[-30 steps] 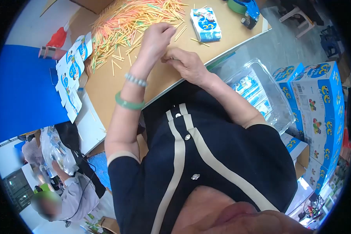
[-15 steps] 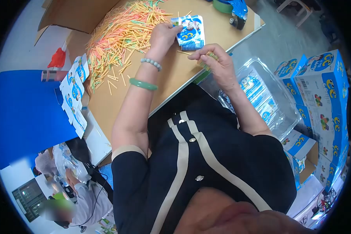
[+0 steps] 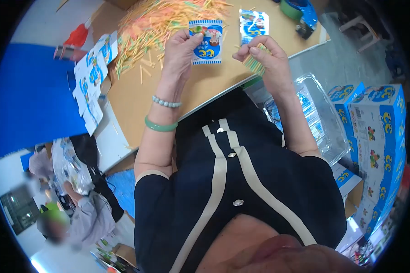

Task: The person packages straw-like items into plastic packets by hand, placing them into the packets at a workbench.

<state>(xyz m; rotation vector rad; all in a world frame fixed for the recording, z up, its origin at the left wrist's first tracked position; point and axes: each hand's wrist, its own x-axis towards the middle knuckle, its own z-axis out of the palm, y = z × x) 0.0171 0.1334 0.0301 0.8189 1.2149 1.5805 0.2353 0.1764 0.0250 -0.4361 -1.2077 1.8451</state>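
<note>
My left hand [image 3: 181, 51], with a beaded bracelet and a green bangle on its wrist, pinches a small blue-and-white printed packet [image 3: 207, 43] by its side, above the table. A small bundle of thin yellow and green sticks [image 3: 256, 61] is gripped between the thumb and fingers of my right hand [image 3: 271, 57]. Just beyond that hand a second packet [image 3: 253, 23] lies on the table. Past my left hand spreads a large heap of loose pink, yellow, orange and green sticks [image 3: 155, 25].
A blue tape dispenser [image 3: 309, 20] stands at the table's far right corner. Flattened printed cartons [image 3: 93, 77] lie at the left edge. A clear plastic bin [image 3: 335, 136] holding packets is right of my body, beside stacked printed boxes [image 3: 373, 136]. Another person [image 3: 89, 214] sits lower left.
My left hand has lifted a packet off the table and brought it nearer and upright, uncovering another packet behind. My right hand still holds its sticks. The view has shifted slightly.
</note>
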